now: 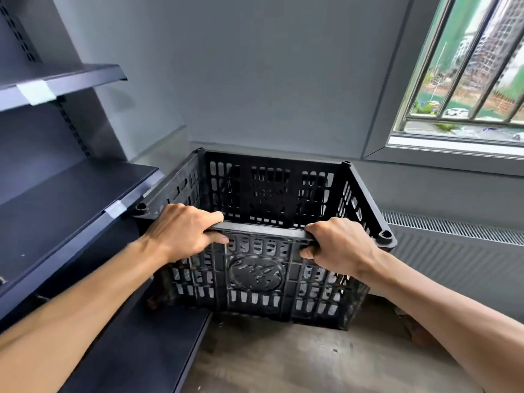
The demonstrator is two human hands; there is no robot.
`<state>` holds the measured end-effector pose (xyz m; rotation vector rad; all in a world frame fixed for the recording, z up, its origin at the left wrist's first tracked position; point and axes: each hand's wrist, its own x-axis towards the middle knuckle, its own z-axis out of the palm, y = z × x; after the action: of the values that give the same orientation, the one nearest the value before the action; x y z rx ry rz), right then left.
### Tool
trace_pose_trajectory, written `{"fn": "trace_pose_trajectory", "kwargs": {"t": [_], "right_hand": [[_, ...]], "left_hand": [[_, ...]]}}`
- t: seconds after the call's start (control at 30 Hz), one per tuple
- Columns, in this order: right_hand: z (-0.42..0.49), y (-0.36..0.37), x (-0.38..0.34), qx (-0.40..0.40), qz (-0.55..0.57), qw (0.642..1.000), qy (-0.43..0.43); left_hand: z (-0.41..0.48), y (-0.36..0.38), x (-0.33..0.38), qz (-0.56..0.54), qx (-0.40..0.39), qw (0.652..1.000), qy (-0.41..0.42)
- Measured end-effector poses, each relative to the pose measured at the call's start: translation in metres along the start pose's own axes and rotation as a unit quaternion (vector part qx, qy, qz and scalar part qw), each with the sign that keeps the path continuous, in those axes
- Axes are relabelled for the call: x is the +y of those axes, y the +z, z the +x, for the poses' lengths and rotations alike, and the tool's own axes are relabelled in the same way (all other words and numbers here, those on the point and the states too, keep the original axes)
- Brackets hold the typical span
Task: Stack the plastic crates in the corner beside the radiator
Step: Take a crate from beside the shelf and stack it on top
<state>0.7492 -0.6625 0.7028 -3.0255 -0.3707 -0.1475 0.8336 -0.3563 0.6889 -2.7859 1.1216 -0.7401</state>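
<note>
Head view, black slotted crate (255,276), round emblem.

Emblem (256,272) on crate (272,191) illegible

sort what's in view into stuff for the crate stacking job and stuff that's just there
For the job:
black crate
left hand and right hand, gripping its near rim
radiator

Just there:
metal shelves
barred window
</note>
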Motion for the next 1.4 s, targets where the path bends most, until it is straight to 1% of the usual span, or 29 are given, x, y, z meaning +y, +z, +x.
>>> {"fn": "trace_pose_trajectory", "kwargs": {"t": [0.1,0.37,0.6,0.8,1.0,1.3,1.4], "right_hand": [[0.004,-0.007,-0.006,0.014,-0.013,1.000,0.007],[0.020,-0.021,-0.039,0.043,-0.052,0.997,0.044],[0.041,-0.020,-0.073,0.060,-0.071,0.993,0.069],[0.062,-0.023,-0.079,0.067,-0.097,0.991,0.061],[0.098,-0.023,-0.053,0.075,-0.120,0.988,0.055],[0.176,0.001,0.027,0.073,-0.140,0.987,0.039],[0.201,0.005,0.052,0.064,-0.130,0.989,0.034]], "left_hand": [[0.005,-0.001,-0.013,-0.003,0.008,1.000,0.015],[0.017,-0.001,-0.052,-0.016,0.061,0.996,0.059],[0.020,0.009,-0.085,-0.019,0.098,0.993,0.061],[0.027,0.024,-0.103,-0.043,0.122,0.990,0.061],[0.064,0.043,-0.118,-0.033,0.133,0.989,0.048],[0.144,0.103,-0.131,-0.033,0.123,0.991,0.036],[0.169,0.120,-0.133,-0.028,0.115,0.993,0.024]]}}
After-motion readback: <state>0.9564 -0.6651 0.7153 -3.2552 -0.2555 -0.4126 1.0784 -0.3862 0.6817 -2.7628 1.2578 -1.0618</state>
